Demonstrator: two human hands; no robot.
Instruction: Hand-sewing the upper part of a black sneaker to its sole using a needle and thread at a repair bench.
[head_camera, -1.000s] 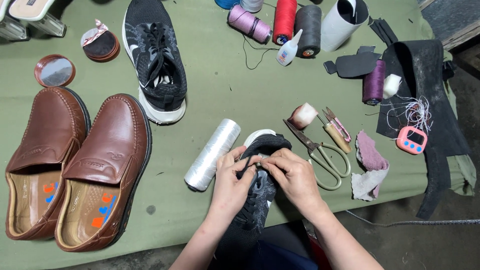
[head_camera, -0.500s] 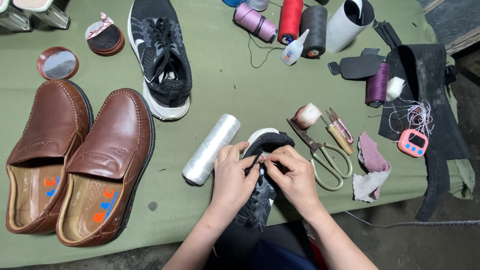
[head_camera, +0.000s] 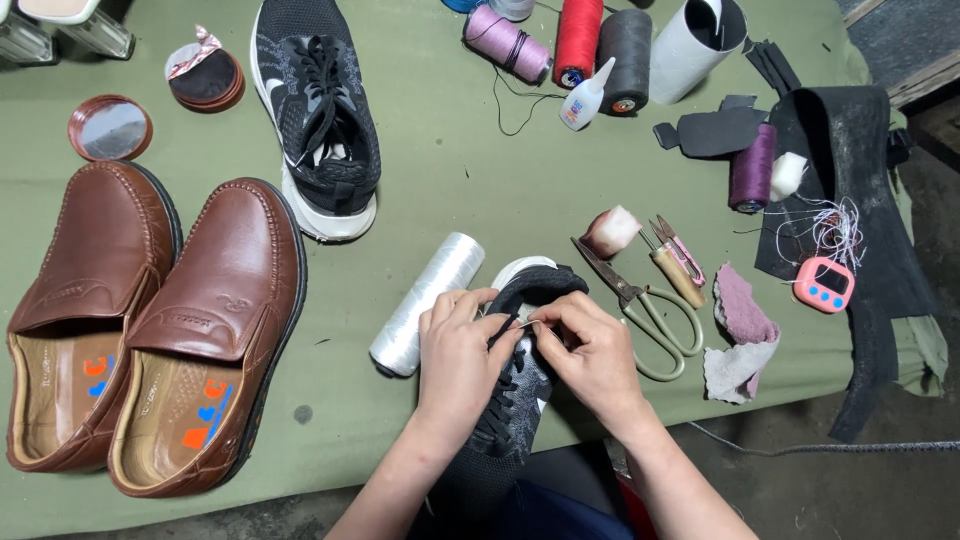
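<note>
Both hands on the black sneaker (head_camera: 520, 385) at the near edge of the bench, toe pointing away, heel hanging over the edge. Left hand (head_camera: 457, 350) grips its upper by the laces. Right hand (head_camera: 592, 352) pinches a thin needle (head_camera: 527, 322) at the toe, tip toward the left fingers. White thread roll (head_camera: 427, 302) lies just left of the hands, scissors (head_camera: 640, 298) just right. Matching sneaker (head_camera: 318, 110) sits at the far edge; brown loafers (head_camera: 150, 320) at the left edge.
</note>
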